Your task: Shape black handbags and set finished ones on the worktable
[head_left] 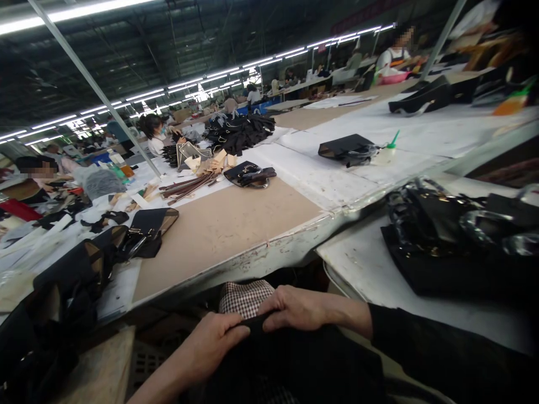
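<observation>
Low in front of me, a black bag (pixel 311 359) lies against my lap, its shape only partly clear in the dark. My left hand (pixel 206 345) pinches its upper edge between thumb and fingers. Close beside it, my right hand (pixel 298 308) is closed on the same edge, the thumb towards the left hand. Brown-and-white checked cloth (pixel 246 297) shows just beyond the hands. What the curled fingertips press on behind the edge is hidden.
The worktable's brown board (pixel 236 224) lies ahead. Black bags (pixel 147 227) rest at its left, another bag (pixel 347 148) near a green-tipped glue bottle (pixel 389 151). Wrapped black bags (pixel 455 241) cover a side table at right. Co-workers sit farther back, one person (pixel 155 134) at left.
</observation>
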